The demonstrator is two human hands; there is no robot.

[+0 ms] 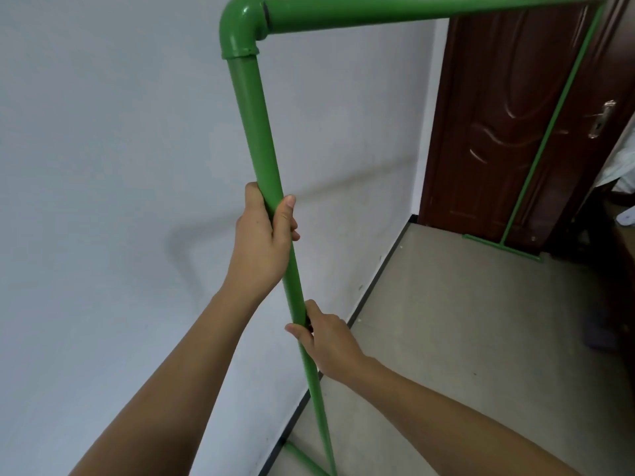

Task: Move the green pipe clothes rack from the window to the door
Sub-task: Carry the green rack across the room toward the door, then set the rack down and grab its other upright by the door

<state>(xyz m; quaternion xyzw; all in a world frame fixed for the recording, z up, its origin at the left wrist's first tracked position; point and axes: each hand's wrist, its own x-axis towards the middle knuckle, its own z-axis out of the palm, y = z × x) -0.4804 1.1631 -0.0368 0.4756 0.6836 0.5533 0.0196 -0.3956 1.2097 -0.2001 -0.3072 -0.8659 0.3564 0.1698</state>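
Your left hand [264, 235] hides part of the rack's near upright [254, 132]. The near foot [305, 460] runs off the bottom edge, and the top bar [412, 12] leaves the upper edge.

Two bare forearms come up from the bottom edge of the view, each ending in a bare hand: the left hand [263, 240] and the right hand [326, 338]. No sleeve, watch, ring, band or glove shows anywhere from the fingertips back along the wrists to where the arms leave the view. The fingernails are short and unpainted, the clearest being the left thumb's nail [290, 201], just above that hand's knuckles.
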